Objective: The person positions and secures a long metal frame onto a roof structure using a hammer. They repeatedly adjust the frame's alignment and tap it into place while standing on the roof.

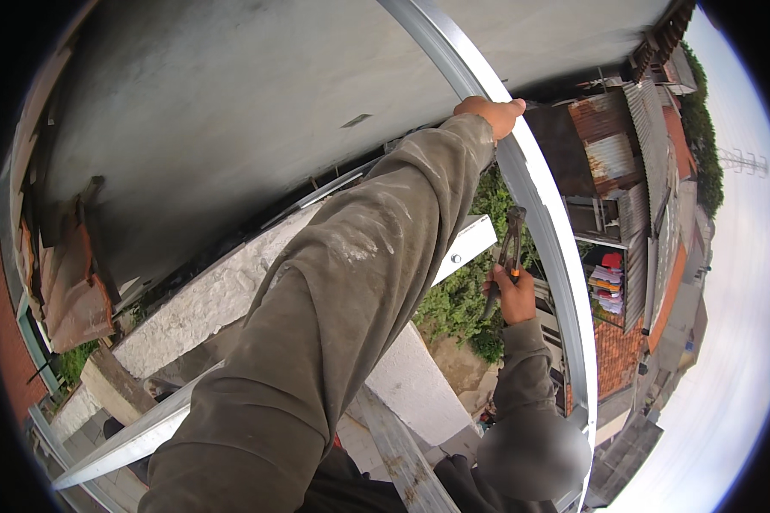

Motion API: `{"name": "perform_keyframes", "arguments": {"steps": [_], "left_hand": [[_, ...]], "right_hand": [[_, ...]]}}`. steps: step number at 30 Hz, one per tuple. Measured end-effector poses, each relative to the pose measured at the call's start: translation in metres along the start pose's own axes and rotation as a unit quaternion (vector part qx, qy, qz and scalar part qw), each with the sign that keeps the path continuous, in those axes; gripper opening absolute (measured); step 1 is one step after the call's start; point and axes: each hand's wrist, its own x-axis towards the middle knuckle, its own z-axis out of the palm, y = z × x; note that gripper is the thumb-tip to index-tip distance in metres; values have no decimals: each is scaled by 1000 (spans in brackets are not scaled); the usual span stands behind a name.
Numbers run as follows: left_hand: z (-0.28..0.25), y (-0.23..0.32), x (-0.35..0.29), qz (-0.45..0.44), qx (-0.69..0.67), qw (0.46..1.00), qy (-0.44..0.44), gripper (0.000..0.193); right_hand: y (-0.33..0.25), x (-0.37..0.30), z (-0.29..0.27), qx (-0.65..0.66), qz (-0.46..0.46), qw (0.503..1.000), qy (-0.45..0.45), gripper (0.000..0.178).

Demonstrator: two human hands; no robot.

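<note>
Beam (558,214), silvery, sweeps down right of centre, and the left hand (489,114) has its fingers (517,107) wrapped over it; the right hand is out of view! Looks like thin folded metal, so probably light, stiff and slick, best gripped around both edges.

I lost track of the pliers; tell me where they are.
In the head view, right of centre: the pliers are in a co-worker's hand, just left of the metal beam.
</note>
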Motion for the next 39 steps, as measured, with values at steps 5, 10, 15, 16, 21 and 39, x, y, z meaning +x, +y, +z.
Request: {"name": "perform_keyframes", "arguments": {"steps": [5,10,15,16,21,39], "left_hand": [[-1,-7,10,33,-6,999,-29,79],[-4,-15,27,68,9,997,-22,84],[-6,-7,5,19,29,999,-24,86],[-5,-7,-1,22,19,999,-30,86],[5,-8,-8,21,-60,996,-67,83],[-13,-10,-11,-6,-185,982,-25,58]], "right_hand": [[-4,-1,1,57,-3,998,-40,19],[-9,5,7,97,62,992,-51,22],[19,16,23,-356,-141,907,174,20],[24,19,24,-355,-125,907,189,19],[18,19,27,-339,-80,908,233,18],[-50,-81,-15,-349,-57,934,-56,27]]}}
